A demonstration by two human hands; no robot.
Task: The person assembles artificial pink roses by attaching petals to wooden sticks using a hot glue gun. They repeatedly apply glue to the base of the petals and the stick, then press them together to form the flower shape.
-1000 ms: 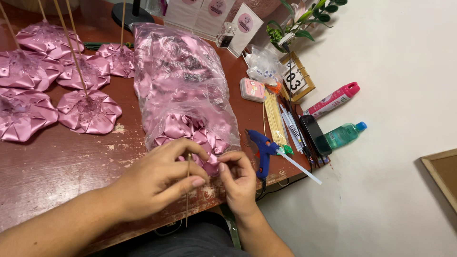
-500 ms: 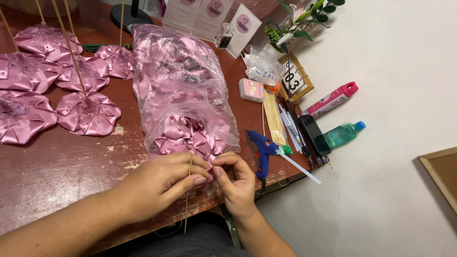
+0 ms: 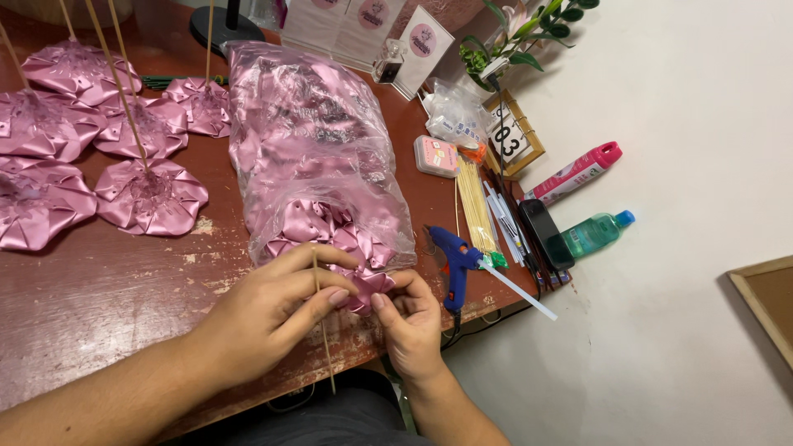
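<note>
Left hand (image 3: 268, 310) pinches thin stick (image 3: 324, 330); right hand (image 3: 410, 318) grips pink ribbon flower (image 3: 368, 287), seemingly on the stick. Glue gun (image 3: 453, 260) at 3 o'clock.

Left hand (image 3: 273, 310) and right hand (image 3: 410, 318) close together, fingertips pinched, forearms angled inward

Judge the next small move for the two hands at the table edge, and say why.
Probably seat the small pink satin ribbon piece more firmly on the thin wooden stick: the left hand pinches the stick upright, and the right hand holds the piece beside it, apparently not yet fixed.
</note>
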